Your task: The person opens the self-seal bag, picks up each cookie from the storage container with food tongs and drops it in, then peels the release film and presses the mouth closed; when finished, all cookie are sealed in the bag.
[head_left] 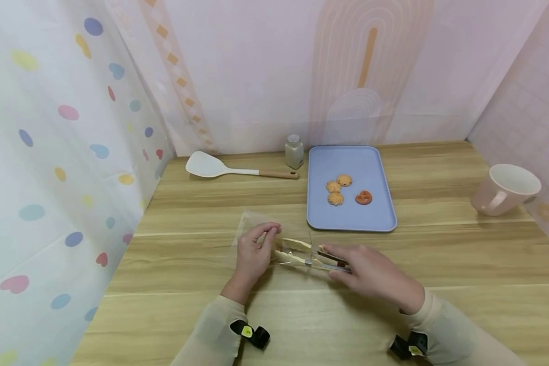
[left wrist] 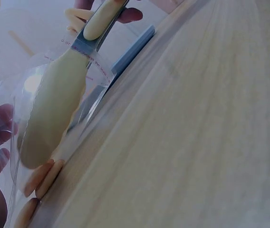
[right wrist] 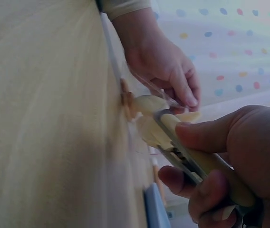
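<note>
My left hand [head_left: 252, 250] pinches the edge of a clear plastic bag [head_left: 243, 235] over the table in the head view. In my right hand [head_left: 372, 270] are kitchen tongs [right wrist: 199, 164] with grey metal arms, gripped along their cream handle pads. The broad cream heads of the tongs [left wrist: 54, 111] reach through the mouth of the bag, slightly spread apart. Brown biscuits [left wrist: 49, 178] lie low in the bag, just beyond the tong heads in the left wrist view.
Behind the hands lies a blue tray [head_left: 347, 161] bearing three biscuits [head_left: 335, 199] and a pretzel-shaped one [head_left: 363, 197]. A white spatula [head_left: 206, 165] and a small jar [head_left: 295, 152] are left of it. A pink mug [head_left: 503, 190] stands at the far right.
</note>
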A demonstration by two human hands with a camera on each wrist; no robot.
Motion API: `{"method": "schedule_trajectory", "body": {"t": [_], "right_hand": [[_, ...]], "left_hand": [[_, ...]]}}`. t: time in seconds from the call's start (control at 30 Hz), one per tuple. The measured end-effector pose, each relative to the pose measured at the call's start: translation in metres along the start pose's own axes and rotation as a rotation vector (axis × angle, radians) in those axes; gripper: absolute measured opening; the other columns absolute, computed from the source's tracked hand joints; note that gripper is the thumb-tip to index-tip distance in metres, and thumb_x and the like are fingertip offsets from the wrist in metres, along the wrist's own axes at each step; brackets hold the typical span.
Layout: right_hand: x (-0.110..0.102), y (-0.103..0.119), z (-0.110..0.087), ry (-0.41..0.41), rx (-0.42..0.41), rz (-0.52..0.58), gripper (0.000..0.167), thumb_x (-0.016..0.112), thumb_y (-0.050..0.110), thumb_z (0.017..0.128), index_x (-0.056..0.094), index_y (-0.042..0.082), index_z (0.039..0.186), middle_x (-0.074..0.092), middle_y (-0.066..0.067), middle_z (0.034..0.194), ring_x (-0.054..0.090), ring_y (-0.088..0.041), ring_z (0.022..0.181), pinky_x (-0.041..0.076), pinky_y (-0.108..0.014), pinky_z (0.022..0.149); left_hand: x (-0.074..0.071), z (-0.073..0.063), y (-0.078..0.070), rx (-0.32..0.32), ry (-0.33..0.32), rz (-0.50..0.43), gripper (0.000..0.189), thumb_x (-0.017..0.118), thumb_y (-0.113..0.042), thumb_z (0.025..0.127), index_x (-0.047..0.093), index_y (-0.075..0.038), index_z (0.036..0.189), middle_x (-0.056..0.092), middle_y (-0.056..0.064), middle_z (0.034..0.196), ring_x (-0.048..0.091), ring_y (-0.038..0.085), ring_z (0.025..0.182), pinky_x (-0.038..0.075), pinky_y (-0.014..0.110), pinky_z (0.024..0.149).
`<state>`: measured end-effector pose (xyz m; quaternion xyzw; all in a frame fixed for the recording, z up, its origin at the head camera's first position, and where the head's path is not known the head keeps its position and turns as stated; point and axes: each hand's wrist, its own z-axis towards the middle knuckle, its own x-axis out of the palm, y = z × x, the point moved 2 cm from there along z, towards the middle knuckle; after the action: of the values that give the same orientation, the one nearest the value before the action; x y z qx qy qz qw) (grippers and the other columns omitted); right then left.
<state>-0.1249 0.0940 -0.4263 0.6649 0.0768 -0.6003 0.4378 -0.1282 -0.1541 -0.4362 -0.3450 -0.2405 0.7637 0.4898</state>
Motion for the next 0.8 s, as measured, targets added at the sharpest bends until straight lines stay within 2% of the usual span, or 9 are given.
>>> {"method": "schedule_trajectory", "body": {"t": [0.07, 0.3, 0.43, 0.53, 0.6, 0.67, 0.8], "right_hand": [[-0.003, -0.002, -0.003, 0.006, -0.004, 0.0, 0.053, 0.069, 0.028, 0.09, 0.053, 0.011, 0.137, 0.062, -0.002, 0.127, 0.061, -0.011, 0.099, 0.052, -0.035, 0.081], [-0.005, -0.007, -0.001, 0.039, -0.025, 0.029, 0.051, 0.067, 0.028, 0.091, 0.054, 0.011, 0.137, 0.06, -0.001, 0.13, 0.058, -0.017, 0.113, 0.05, -0.04, 0.091], [-0.002, -0.004, 0.006, 0.059, -0.008, 0.038, 0.051, 0.066, 0.03, 0.092, 0.053, 0.015, 0.138, 0.06, 0.0, 0.129, 0.061, -0.012, 0.104, 0.051, -0.036, 0.083], [0.0, -0.001, 0.013, 0.08, 0.014, 0.047, 0.051, 0.065, 0.031, 0.092, 0.052, 0.016, 0.139, 0.062, -0.001, 0.126, 0.06, -0.008, 0.084, 0.049, -0.029, 0.068], [0.001, -0.001, 0.016, 0.085, 0.015, 0.043, 0.051, 0.065, 0.031, 0.092, 0.052, 0.016, 0.139, 0.063, -0.001, 0.125, 0.056, -0.006, 0.078, 0.046, -0.026, 0.065], [0.002, 0.0, 0.02, 0.079, 0.006, 0.043, 0.051, 0.066, 0.03, 0.092, 0.052, 0.015, 0.139, 0.062, -0.001, 0.125, 0.057, -0.006, 0.079, 0.047, -0.027, 0.066], [0.005, 0.001, 0.025, 0.043, -0.017, 0.032, 0.051, 0.067, 0.029, 0.092, 0.053, 0.012, 0.138, 0.061, -0.004, 0.128, 0.06, -0.008, 0.094, 0.051, -0.033, 0.077]], "left_hand": [[0.0, 0.0, 0.0, 0.012, -0.002, 0.006, 0.009, 0.059, 0.014, 0.087, 0.067, 0.011, 0.091, 0.07, 0.02, 0.084, 0.068, 0.031, 0.081, 0.051, 0.021, 0.082], [0.0, -0.001, -0.001, 0.044, 0.008, 0.04, 0.011, 0.061, 0.015, 0.085, 0.069, 0.008, 0.089, 0.07, 0.017, 0.082, 0.068, 0.029, 0.079, 0.054, 0.028, 0.079], [0.003, -0.002, -0.003, 0.053, 0.027, 0.044, 0.012, 0.062, 0.016, 0.084, 0.069, 0.007, 0.089, 0.07, 0.016, 0.082, 0.068, 0.028, 0.079, 0.053, 0.028, 0.078], [0.005, -0.004, -0.005, 0.061, 0.027, 0.039, 0.013, 0.063, 0.017, 0.082, 0.069, 0.007, 0.088, 0.07, 0.016, 0.081, 0.067, 0.028, 0.077, 0.053, 0.027, 0.077], [0.007, -0.005, -0.007, 0.067, 0.026, 0.036, 0.013, 0.063, 0.018, 0.082, 0.068, 0.008, 0.087, 0.07, 0.016, 0.081, 0.068, 0.028, 0.077, 0.054, 0.027, 0.077], [0.008, -0.005, -0.009, 0.083, 0.03, 0.033, 0.013, 0.063, 0.018, 0.082, 0.068, 0.008, 0.087, 0.07, 0.017, 0.081, 0.068, 0.028, 0.077, 0.054, 0.028, 0.076], [0.011, -0.004, -0.008, 0.083, 0.046, 0.013, 0.013, 0.062, 0.019, 0.082, 0.067, 0.009, 0.088, 0.07, 0.018, 0.081, 0.068, 0.03, 0.077, 0.054, 0.027, 0.075]]}}
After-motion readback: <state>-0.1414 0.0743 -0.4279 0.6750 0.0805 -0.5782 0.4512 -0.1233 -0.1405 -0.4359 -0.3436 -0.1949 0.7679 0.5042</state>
